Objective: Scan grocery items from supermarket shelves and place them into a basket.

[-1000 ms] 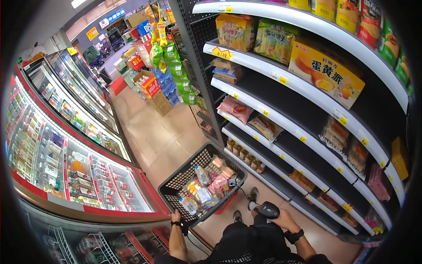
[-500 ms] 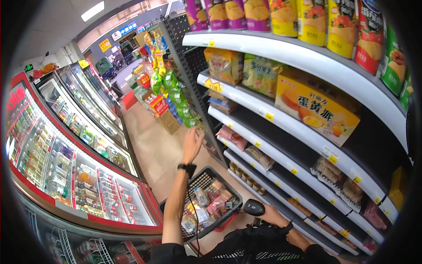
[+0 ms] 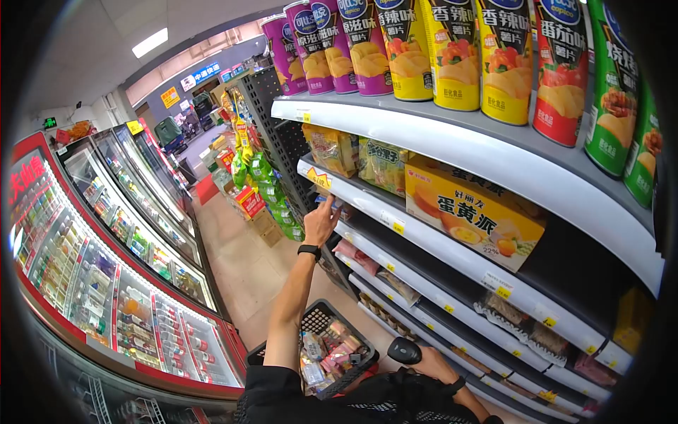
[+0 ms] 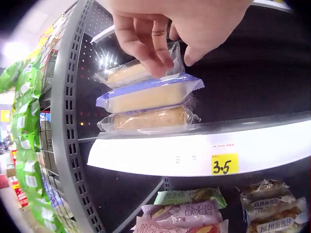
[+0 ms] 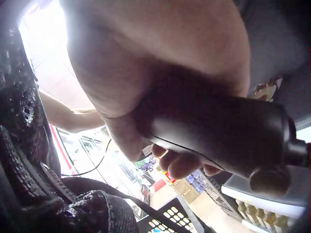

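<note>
The top packet [image 4: 129,74] of the stack [image 4: 146,100] on the shelf [image 4: 146,154] is touched by the left hand [image 4: 182,24], fingers bent, thumb apart; whether film is pinched cannot be told; the black scanner [image 5: 209,131] is gripped in the right hand's [image 5: 155,48] curled fingers; the slick, crinkled wrappers, round soft-looking oblongs, could be slid apart by a sideways nudge

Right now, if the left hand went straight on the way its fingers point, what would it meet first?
Likely the top clear-wrapped packet, near one end; the blue-edged packet lies just under. Depth is unclear, so the left hand may already be touching.
</note>
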The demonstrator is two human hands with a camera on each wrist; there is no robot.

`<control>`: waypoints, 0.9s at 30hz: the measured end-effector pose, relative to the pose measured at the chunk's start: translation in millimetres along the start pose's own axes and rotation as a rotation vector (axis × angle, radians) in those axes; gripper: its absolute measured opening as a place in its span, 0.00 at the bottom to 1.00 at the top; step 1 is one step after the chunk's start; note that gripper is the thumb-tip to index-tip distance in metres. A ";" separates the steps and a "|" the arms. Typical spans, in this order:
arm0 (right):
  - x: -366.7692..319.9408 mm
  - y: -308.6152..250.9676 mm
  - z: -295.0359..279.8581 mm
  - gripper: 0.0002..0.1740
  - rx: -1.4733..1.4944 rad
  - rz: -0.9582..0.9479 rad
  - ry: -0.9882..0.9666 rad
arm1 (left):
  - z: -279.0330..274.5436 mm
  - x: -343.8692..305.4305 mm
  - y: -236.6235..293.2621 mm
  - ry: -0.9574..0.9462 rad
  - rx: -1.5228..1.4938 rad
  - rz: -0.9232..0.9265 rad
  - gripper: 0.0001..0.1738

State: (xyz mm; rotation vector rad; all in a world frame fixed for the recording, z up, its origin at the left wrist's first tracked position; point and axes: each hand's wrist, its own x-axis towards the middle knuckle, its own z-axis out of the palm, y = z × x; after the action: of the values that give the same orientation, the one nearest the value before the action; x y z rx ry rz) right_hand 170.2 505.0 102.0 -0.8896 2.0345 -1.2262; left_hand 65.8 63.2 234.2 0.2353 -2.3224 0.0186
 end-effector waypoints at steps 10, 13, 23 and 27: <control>23.8 -9.1 -4.6 0.29 -0.028 -0.073 -0.213 | 16.9 13.8 2.3 -0.032 0.073 -0.014 0.14; 29.3 -6.9 -3.8 0.29 0.012 -0.119 -0.203 | 18.5 14.1 -4.5 -0.008 0.071 0.004 0.10; 44.4 0.5 -5.8 0.29 -0.030 -0.113 -0.252 | 14.4 8.2 -22.8 0.047 0.163 0.216 0.07; 43.7 -9.9 -6.6 0.27 -0.048 -0.129 -0.233 | 1.7 -0.4 -29.5 0.068 0.135 0.210 0.05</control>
State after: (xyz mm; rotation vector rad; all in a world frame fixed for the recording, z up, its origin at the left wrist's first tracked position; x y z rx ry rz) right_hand 141.3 470.5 107.1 -1.1464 1.8512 -1.0879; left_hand 70.0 34.1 231.0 0.0558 -2.2707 0.2846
